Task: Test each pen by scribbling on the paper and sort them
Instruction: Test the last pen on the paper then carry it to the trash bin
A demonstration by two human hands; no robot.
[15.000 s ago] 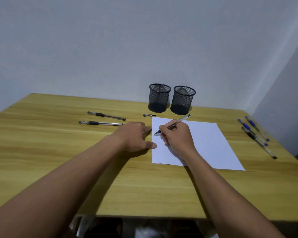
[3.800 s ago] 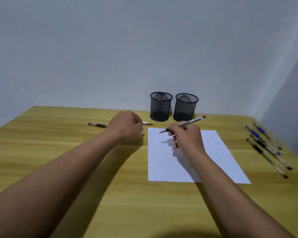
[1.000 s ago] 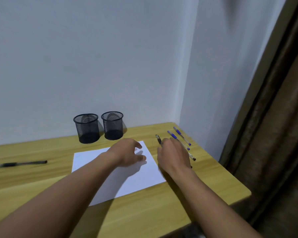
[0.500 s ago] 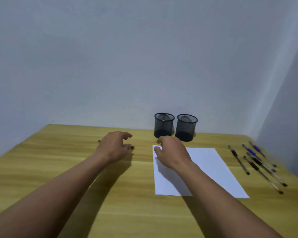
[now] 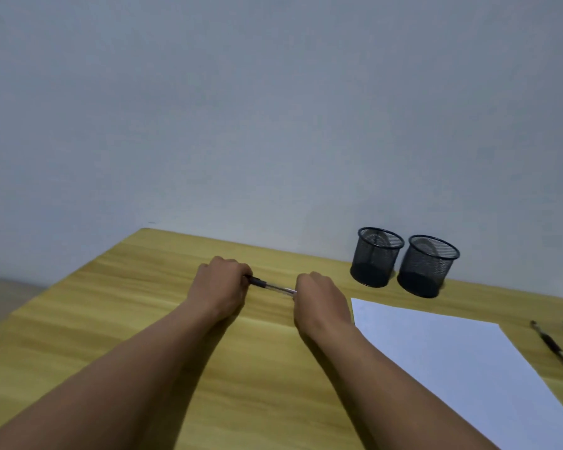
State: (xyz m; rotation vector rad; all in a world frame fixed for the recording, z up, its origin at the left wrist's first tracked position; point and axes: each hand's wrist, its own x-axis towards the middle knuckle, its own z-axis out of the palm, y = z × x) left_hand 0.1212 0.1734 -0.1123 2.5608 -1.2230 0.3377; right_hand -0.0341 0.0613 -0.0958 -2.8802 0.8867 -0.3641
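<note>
A black pen with a clear barrel is held level just above the wooden table, between both hands. My left hand is closed around its dark end and my right hand is closed around its other end. The white sheet of paper lies to the right of my right hand. Two black mesh pen cups stand side by side by the wall behind the paper. Both ends of the pen are hidden inside my fists.
Other pens lie at the table's right edge, partly cut off by the frame. The grey wall runs along the table's back edge. The table's left corner and the floor show at the far left.
The view has swung to the left. Both hands, which held nothing half a second ago, have closed on the pen lying left of the paper.
</note>
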